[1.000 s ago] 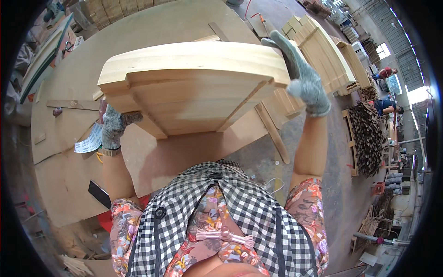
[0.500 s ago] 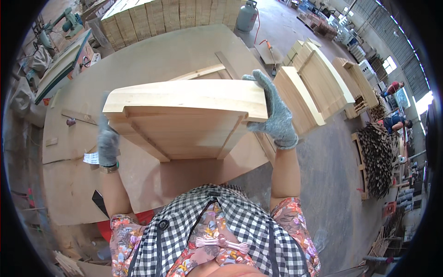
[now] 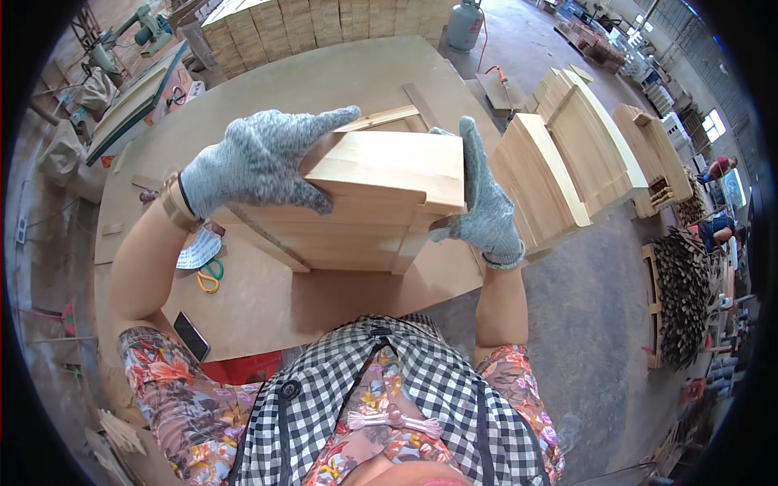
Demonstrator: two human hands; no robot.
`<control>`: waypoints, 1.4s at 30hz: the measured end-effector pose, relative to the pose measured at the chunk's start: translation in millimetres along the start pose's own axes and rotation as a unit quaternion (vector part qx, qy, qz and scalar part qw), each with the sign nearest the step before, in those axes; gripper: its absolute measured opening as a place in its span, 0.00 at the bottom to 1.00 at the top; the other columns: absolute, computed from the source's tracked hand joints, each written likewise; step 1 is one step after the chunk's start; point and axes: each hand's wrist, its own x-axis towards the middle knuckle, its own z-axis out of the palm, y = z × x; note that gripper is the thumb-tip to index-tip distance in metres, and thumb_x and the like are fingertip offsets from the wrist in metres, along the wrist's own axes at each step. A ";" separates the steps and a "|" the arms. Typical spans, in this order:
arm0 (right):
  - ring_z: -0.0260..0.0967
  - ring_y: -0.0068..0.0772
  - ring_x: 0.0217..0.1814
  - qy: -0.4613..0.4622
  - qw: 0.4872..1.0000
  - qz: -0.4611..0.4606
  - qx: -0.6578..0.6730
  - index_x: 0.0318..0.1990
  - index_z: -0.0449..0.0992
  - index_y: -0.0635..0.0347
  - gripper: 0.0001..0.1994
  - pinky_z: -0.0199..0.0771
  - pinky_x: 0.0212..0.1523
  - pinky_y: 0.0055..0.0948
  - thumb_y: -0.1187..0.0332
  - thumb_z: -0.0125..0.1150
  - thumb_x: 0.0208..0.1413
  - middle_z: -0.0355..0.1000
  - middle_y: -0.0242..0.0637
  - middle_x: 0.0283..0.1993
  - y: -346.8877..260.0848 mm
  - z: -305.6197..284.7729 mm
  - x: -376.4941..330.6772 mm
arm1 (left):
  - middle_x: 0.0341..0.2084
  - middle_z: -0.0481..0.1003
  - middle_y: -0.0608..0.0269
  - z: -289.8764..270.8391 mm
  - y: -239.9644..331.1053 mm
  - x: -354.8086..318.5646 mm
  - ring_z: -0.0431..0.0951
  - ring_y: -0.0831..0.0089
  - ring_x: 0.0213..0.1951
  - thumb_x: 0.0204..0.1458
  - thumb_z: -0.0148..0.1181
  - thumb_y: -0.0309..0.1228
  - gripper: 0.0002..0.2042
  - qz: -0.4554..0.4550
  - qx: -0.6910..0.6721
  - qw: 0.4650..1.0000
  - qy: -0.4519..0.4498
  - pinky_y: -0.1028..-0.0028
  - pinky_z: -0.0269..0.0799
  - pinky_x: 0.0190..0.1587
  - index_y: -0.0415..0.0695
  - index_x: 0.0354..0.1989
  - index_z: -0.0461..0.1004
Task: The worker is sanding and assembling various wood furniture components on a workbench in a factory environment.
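A tall stack of pale wooden boards (image 3: 389, 166), notched along its near side, stands on the table in front of me. Both my hands wear grey knit gloves. My right hand (image 3: 484, 202) grips the stack's right end, thumb on the near side and fingers on the far side. Over the left part of the top board is my left hand (image 3: 263, 162), its thumb and fingers spread wide across the board's width. Whether it touches the wood I cannot tell. It hides the stack's upper left end.
On the brown table (image 3: 243, 324) lie scissors (image 3: 211, 275), a printed paper (image 3: 200, 248) and a phone (image 3: 191, 336). Similar board stacks (image 3: 559, 154) stand at the right. Behind are a wall of stacked timber (image 3: 324, 28) and a gas cylinder (image 3: 464, 26). Two people are far right.
My left hand has left the stack's left end and come up and right over its top. My right hand stays at the right end. The view has shifted slightly; the scissors now show.
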 end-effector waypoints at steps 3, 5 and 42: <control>0.60 0.41 0.59 0.003 0.993 0.016 -0.120 0.66 0.38 0.57 0.64 0.64 0.57 0.35 0.59 0.79 0.21 0.57 0.47 0.61 -7.3 9.2 -7.7 | 0.46 0.71 0.55 -5.8 -2.2 -2.4 0.70 0.60 0.49 0.27 0.74 0.40 0.41 -0.041 -0.040 0.995 -0.079 0.67 0.63 0.53 0.45 0.55 0.64; 0.59 0.42 0.60 0.017 0.998 0.024 -0.054 0.66 0.37 0.58 0.63 0.63 0.57 0.36 0.62 0.79 0.21 0.56 0.48 0.62 -2.4 13.3 -10.9 | 0.45 0.71 0.56 -12.1 -2.6 -7.0 0.69 0.63 0.49 0.26 0.74 0.41 0.40 -0.087 -0.125 0.986 -0.068 0.68 0.62 0.54 0.44 0.53 0.65; 0.49 0.36 0.66 0.055 0.976 0.094 0.187 0.67 0.39 0.56 0.63 0.52 0.64 0.35 0.72 0.77 0.17 0.53 0.42 0.64 26.2 24.0 -34.6 | 0.53 0.66 0.55 5.7 -1.2 -12.8 0.69 0.54 0.50 0.27 0.73 0.32 0.50 -0.095 0.054 0.987 -0.114 0.63 0.66 0.54 0.56 0.64 0.48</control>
